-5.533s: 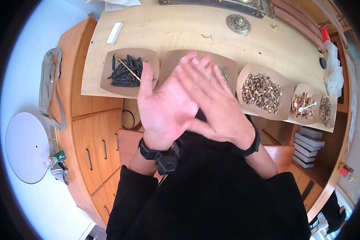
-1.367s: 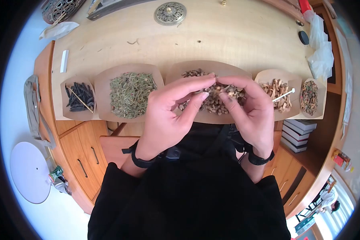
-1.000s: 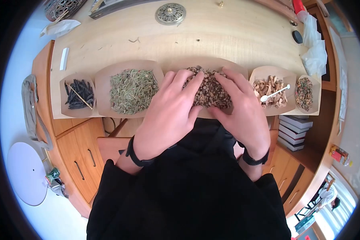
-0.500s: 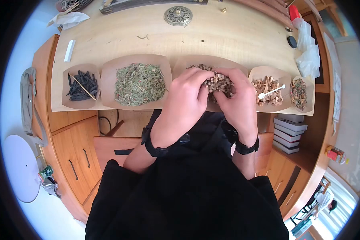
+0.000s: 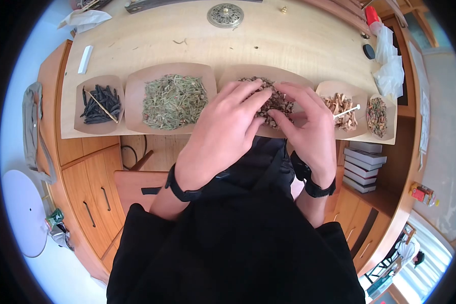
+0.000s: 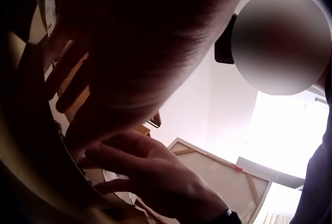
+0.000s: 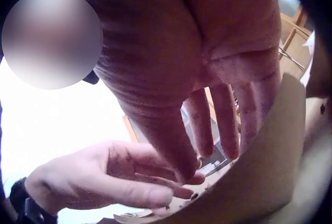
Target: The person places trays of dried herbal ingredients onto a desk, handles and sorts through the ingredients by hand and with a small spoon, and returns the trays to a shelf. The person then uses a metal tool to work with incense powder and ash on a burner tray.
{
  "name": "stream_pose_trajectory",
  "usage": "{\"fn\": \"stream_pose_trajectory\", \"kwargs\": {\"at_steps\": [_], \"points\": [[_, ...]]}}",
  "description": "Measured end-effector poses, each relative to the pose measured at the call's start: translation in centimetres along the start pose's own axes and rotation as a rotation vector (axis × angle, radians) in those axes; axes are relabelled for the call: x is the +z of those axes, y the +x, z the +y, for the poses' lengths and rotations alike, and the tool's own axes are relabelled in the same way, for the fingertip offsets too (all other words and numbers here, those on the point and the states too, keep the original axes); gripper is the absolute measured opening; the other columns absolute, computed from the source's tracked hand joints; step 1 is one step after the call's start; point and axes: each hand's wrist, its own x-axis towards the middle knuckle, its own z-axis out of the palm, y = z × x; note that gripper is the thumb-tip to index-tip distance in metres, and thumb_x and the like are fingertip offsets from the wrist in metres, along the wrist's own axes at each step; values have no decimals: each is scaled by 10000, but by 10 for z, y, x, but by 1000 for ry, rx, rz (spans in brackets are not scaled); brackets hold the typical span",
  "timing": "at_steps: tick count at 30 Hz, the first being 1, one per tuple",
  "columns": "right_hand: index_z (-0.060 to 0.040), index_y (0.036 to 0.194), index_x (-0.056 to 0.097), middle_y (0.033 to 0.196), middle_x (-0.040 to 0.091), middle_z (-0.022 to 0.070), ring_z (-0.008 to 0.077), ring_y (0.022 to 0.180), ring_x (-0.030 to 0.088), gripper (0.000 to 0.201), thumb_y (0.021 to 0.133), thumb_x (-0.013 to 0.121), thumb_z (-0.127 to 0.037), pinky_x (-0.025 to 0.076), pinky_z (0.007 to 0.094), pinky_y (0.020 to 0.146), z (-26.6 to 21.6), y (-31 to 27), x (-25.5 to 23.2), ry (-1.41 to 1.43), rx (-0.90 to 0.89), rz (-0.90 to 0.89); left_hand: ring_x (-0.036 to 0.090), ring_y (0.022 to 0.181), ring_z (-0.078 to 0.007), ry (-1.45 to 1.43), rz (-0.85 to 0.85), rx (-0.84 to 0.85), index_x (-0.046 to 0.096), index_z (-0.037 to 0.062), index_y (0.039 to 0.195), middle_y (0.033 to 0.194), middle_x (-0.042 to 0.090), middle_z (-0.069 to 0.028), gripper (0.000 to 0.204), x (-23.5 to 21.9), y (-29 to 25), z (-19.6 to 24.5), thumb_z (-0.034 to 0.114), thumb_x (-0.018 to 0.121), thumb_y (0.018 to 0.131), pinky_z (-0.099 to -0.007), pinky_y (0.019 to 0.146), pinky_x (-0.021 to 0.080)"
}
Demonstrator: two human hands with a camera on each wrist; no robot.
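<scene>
A brown paper tray [image 5: 233,75] holds a heap of small brown dried herb pieces [image 5: 276,105]. My left hand [image 5: 220,119] reaches over the tray from its left, fingertips down at the pieces. Opposite it, my right hand [image 5: 313,121] comes in from the right with its fingers gently bent and the thumb on the near side of the heap. The fingertips of both hands come close together. In the right wrist view, the right hand's fingers [image 7: 226,120] point down behind the tray wall [image 7: 264,167], nearly straight, and the left hand [image 7: 88,177] lies across from it.
To the left stand trays of green dried stalks [image 5: 175,101] and black dried sticks [image 5: 101,105] with a thin stick on top. Rightward are trays of pale slices [image 5: 342,106] with a white spoon [image 5: 347,112], and a mixed herb [image 5: 377,116]. A metal openwork disc [image 5: 225,16] lies farther back.
Earlier the hands rubbed together above the trays. They then went down into the brown pieces, cupped some half a second ago, and have now spread over the heap again.
</scene>
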Motion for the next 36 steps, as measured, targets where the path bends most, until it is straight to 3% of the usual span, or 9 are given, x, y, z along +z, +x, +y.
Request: {"fn": "stream_pose_trajectory", "kwargs": {"at_steps": [4,5,7,8,10,18,25,30,36], "points": [[-27,1220,691,1137,680,163,388,957,685,452,787,816,-64,578,424,835,1,-2,-5,-252,-66,-25,587,1215,-381,9,-124,-8,641,5,1296,1321,614,-174,519,-2,1,0,5,771,794,-454,1022,506],[-27,1220,691,1137,680,163,388,957,685,452,787,816,-64,578,424,835,3,-3,-4,-252,-65,-24,592,1188,-386,40,-132,-38,640,0,1283,1288,617,-173,513,-1,3,0,-3,773,787,-457,1007,507],[-30,1231,702,1140,684,116,243,902,697,454,795,824,-78,589,333,692,8,-7,-1,-327,9,-80,597,1161,-392,71,-143,-66,639,-6,1270,1255,620,-172,508,2,7,-1,-11,775,780,-459,992,508],[-30,1231,702,1140,684,116,243,902,697,454,795,824,-78,589,333,692,9,-7,2,-327,10,-78,600,1139,-390,78,-139,-69,643,-9,1251,1238,618,-176,496,5,10,-1,-20,775,773,-464,981,505],[16,1165,683,1081,668,189,402,959,672,397,788,793,-43,552,462,853,10,-4,7,-208,3,-65,603,1117,-387,84,-134,-71,647,-13,1232,1222,616,-179,484,12,14,-4,-29,776,766,-468,970,502],[-17,1092,724,995,706,143,342,839,702,276,820,764,-6,574,396,721,19,-3,16,-65,24,64,686,823,-365,-220,97,-140,719,-10,1077,950,713,-182,249,22,11,-7,-68,710,835,-419,741,548],[-32,1107,730,1007,725,127,305,836,712,233,874,746,-28,582,366,719,11,-6,5,-49,-76,80,693,876,-368,-140,161,-38,732,20,1125,1010,734,-176,263,19,5,-8,-31,699,869,-410,800,563],[-29,1182,704,1126,694,147,352,934,700,361,828,775,-38,576,407,808,0,-12,-7,-217,-52,-11,610,1128,-359,38,-59,-51,660,36,1285,1229,644,-154,468,-4,0,2,14,749,826,-432,965,515],[-1,1207,676,1159,649,192,413,980,665,433,785,769,-12,557,446,864,12,-10,7,-254,13,-80,591,1120,-363,26,-57,-86,652,4,1245,1157,602,-151,478,18,7,-2,-14,767,781,-441,974,499]]}}
